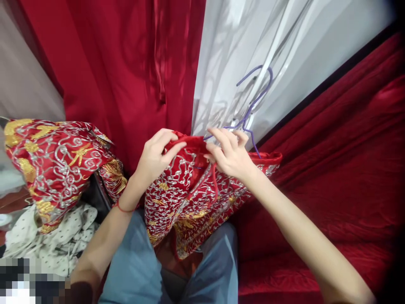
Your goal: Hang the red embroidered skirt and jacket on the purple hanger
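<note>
A red garment with silver and gold embroidery hangs in front of my knees, its plain red waistband along the top. My left hand pinches the left part of that band between thumb and fingers. Over the middle of the band, my right hand has its fingers bent close together beside the wire; what they hold is hidden. A purple wire hanger rises behind my right hand, its hook pointing up and one lower arm reaching into the waistband. A thin red cord dangles below my right hand.
At the left, another red embroidered garment is draped over something dark. Below it lies a white dotted cloth. Red drapes and white fabric hang ahead; dark red cloth covers the right side.
</note>
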`<state>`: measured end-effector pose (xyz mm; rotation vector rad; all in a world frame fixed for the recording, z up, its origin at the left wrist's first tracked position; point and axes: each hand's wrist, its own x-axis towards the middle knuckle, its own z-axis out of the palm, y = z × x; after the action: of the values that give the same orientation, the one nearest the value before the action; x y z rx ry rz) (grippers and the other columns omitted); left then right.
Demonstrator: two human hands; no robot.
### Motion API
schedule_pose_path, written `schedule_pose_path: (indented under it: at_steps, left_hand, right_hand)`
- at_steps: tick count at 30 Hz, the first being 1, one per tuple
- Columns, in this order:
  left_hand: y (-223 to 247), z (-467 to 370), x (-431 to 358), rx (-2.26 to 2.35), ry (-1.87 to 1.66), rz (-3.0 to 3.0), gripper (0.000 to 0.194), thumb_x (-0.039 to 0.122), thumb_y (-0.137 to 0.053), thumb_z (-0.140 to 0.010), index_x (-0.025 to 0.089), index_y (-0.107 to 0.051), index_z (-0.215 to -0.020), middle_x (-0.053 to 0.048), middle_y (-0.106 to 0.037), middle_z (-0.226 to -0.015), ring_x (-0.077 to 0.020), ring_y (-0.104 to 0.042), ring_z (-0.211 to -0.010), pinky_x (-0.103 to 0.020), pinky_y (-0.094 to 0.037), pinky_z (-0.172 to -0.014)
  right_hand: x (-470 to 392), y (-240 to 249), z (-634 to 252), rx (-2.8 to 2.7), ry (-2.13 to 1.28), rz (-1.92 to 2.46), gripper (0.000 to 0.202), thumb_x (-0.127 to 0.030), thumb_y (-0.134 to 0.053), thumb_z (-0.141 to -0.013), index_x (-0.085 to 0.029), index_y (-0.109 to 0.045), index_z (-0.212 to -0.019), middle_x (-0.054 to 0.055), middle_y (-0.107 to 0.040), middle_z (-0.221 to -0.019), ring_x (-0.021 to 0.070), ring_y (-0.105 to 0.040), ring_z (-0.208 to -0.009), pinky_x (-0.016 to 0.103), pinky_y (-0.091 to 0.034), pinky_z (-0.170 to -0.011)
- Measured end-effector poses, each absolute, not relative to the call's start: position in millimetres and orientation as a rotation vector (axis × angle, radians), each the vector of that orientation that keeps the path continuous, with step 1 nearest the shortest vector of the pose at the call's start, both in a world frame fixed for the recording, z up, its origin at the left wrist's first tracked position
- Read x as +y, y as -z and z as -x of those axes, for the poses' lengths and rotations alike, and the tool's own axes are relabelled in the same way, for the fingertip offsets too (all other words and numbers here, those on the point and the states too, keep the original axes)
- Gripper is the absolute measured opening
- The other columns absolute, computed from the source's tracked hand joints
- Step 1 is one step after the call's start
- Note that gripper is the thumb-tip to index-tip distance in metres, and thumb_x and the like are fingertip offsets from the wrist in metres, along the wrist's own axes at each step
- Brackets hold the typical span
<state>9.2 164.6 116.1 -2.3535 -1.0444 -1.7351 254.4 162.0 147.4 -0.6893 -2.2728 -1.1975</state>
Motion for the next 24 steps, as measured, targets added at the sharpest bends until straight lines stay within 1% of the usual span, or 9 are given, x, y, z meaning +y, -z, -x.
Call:
schedule_pose_path:
  at_steps: [2, 3, 7, 10, 13, 17, 21, 23, 24]
  left_hand:
    - [-127, -13, 174, -1.145, 1.85, 2.267, 0.024, 0.039, -0.056, -0.096, 0.019, -0.054, -0.082, 0.002, -0.057, -0.073, -0.0115, -0.053, -0.066, -0.024, -0.042, -0.068]
    - [-131, -15, 179, -1.206, 1.88, 2.244, 0.026, 0.04, -0.054, -0.096, 0.02, -0.051, -0.08, 0.004, -0.052, -0.067, -0.0103, -0.05, -0.06, -0.024, -0.039, -0.064]
    - [-133, -13, 191, -1.422, 1.934, 2.282, 0.026, 0.036, -0.051, -0.097, 0.021, -0.043, -0.077, 0.006, -0.046, -0.061, -0.0096, -0.046, -0.056, -0.023, -0.036, -0.061]
    - [-127, -10, 194, -1.47, 1.932, 2.337, 0.026, 0.037, -0.051, -0.096, 0.022, -0.042, -0.077, 0.006, -0.044, -0.059, -0.0102, -0.043, -0.055, -0.024, -0.034, -0.059]
    - [-124, -10, 194, -1.517, 1.887, 2.371, 0.027, 0.039, -0.052, -0.095, 0.022, -0.042, -0.076, 0.007, -0.039, -0.055, -0.0104, -0.039, -0.052, -0.024, -0.03, -0.056]
    - [-126, -12, 195, -1.634, 1.775, 2.404, 0.029, 0.037, -0.056, -0.092, 0.022, -0.04, -0.073, 0.007, -0.038, -0.055, -0.0101, -0.035, -0.051, -0.025, -0.026, -0.057]
    - [-128, -11, 199, -1.601, 1.716, 2.48, 0.03, 0.038, -0.057, -0.091, 0.021, -0.04, -0.072, 0.006, -0.041, -0.059, -0.0107, -0.037, -0.056, -0.025, -0.028, -0.059]
    - [-126, -11, 201, -1.59, 1.72, 2.488, 0.03, 0.039, -0.056, -0.091, 0.021, -0.04, -0.072, 0.006, -0.042, -0.059, -0.0107, -0.038, -0.057, -0.025, -0.028, -0.06]
    - [-125, -12, 201, -1.595, 1.722, 2.482, 0.03, 0.039, -0.056, -0.091, 0.021, -0.04, -0.072, 0.006, -0.042, -0.059, -0.0106, -0.037, -0.056, -0.025, -0.028, -0.06]
  right_hand:
    - [166, -160, -244, -2.331, 1.1, 0.791, 0.036, -0.026, -0.041, -0.099, -0.02, -0.046, -0.134, 0.017, -0.047, -0.149, 0.0298, -0.046, -0.13, 0.052, -0.03, -0.104]
    - [168, -167, -240, -2.364, 1.069, 0.826, 0.041, -0.024, -0.039, -0.099, -0.018, -0.042, -0.14, 0.019, -0.045, -0.149, 0.0303, -0.047, -0.13, 0.052, -0.032, -0.104]
    - [174, -183, -235, -2.541, 1.017, 0.843, 0.055, -0.016, -0.036, -0.097, -0.014, -0.031, -0.152, 0.019, -0.052, -0.14, 0.0269, -0.055, -0.116, 0.048, -0.039, -0.098]
    - [177, -184, -236, -2.663, 0.998, 0.787, 0.057, -0.014, -0.04, -0.097, -0.022, -0.033, -0.153, 0.011, -0.062, -0.124, 0.0194, -0.058, -0.099, 0.042, -0.041, -0.095]
    - [178, -183, -236, -2.781, 0.987, 0.677, 0.05, -0.013, -0.041, -0.098, -0.03, -0.046, -0.144, 0.004, -0.067, -0.105, 0.0141, -0.055, -0.084, 0.034, -0.044, -0.087]
    - [178, -192, -232, -2.847, 0.818, 0.636, 0.035, -0.018, -0.043, -0.1, -0.027, -0.063, -0.128, 0.002, -0.066, -0.091, 0.0109, -0.054, -0.071, 0.03, -0.044, -0.074]
    - [175, -219, -226, -2.829, 0.243, 0.677, 0.018, -0.026, -0.055, -0.096, -0.019, -0.069, -0.106, -0.002, -0.066, -0.084, 0.0067, -0.058, -0.064, 0.025, -0.047, -0.068]
    - [174, -236, -217, -2.633, -0.056, 0.701, 0.019, -0.028, -0.053, -0.097, -0.014, -0.064, -0.101, -0.005, -0.064, -0.077, 0.0036, -0.056, -0.057, 0.022, -0.046, -0.063]
    - [175, -246, -211, -2.478, -0.176, 0.733, 0.023, -0.028, -0.047, -0.1, -0.011, -0.061, -0.102, -0.007, -0.061, -0.071, 0.0011, -0.054, -0.052, 0.02, -0.044, -0.06]
